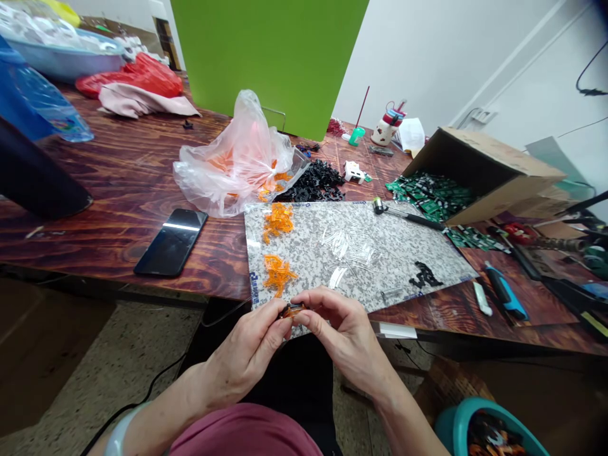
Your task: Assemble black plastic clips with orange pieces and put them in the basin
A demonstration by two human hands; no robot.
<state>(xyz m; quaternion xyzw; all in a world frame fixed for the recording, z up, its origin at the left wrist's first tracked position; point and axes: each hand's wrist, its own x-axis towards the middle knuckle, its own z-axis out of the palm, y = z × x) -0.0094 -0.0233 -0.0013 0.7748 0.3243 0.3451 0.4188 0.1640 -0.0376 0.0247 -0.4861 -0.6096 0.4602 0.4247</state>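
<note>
Between the fingertips of both hands is a small black and orange plastic part (291, 310), held just over the front edge of a speckled stone-look board (313, 221). My left hand (254, 339) pinches its left end, and my right hand (335, 326) grips the right end with thumb and fingers. The fingers cover much of the part. Right beyond the hands lies a pile of orange plastic pieces (278, 273), with a second orange pile (278, 220) farther back. Thin clear strips (349, 246) are spread mid-board, and several black pieces (425, 275) lie at the right.
A phone (171, 242) lies left of the board. Behind it are a plastic bag (237, 158) and a heap of black parts (316, 180). A hammer (408, 215) rests near a cardboard box (484, 171) of green boards. A teal bucket (458, 424) stands below right.
</note>
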